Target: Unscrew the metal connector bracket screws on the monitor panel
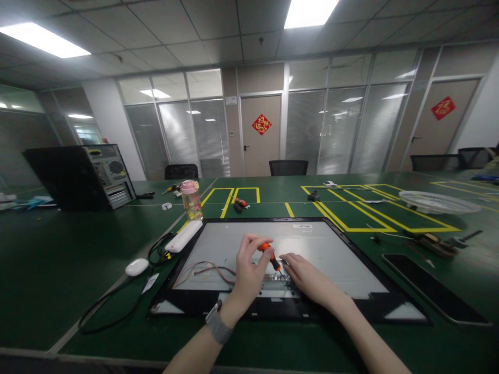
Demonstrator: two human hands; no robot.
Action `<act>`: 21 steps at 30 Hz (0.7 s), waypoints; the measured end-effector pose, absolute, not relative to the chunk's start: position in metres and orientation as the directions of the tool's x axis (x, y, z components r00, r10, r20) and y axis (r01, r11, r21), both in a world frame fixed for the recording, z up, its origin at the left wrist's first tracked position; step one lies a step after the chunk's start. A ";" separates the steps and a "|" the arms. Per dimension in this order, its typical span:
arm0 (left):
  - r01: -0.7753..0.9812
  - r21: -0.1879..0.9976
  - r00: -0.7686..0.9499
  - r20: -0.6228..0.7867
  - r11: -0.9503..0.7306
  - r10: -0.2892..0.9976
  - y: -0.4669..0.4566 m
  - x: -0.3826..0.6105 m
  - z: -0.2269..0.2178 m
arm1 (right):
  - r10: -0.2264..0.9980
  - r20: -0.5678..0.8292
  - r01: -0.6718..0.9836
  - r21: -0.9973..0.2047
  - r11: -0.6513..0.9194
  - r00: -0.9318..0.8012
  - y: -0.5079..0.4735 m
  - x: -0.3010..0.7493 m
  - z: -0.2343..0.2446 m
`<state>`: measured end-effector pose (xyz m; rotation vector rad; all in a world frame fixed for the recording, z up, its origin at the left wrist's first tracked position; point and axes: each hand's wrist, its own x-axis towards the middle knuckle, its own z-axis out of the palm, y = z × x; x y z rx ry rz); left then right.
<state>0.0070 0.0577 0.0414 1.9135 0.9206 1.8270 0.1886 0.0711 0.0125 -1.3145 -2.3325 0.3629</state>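
A monitor panel [319,244] lies face down on the green table, its metal back showing inside a black frame. My left hand [247,272] is closed round a small orange-and-black screwdriver [271,255], whose tip points down at a narrow circuit strip [278,279] near the panel's front edge. My right hand [307,278] rests on the panel beside the screwdriver tip, fingers pinched close at it; whether anything is in them I cannot make out. Red and white wires [206,270] curl across the panel left of my left hand.
A white mouse [136,267] with a black cable, a white bar [184,236] and a pink-capped bottle [192,200] lie left of the panel. A computer case [81,176] stands far left. A black strip [432,288], a small tool [436,243] and a fan grille [438,201] lie right.
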 end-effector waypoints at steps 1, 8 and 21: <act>0.221 0.640 -0.043 0.760 -0.736 0.648 0.058 0.007 0.042 | 0.857 0.243 0.742 -0.430 0.515 -0.455 0.071 0.189 0.013; 0.092 0.693 0.049 0.715 -0.715 0.698 0.054 0.009 0.043 | 0.854 0.242 0.742 -0.424 0.520 -0.461 0.072 0.188 0.012; 0.199 0.667 -0.006 0.733 -0.718 0.680 0.057 0.006 0.038 | 0.859 0.240 0.748 -0.422 0.512 -0.452 0.071 0.189 0.013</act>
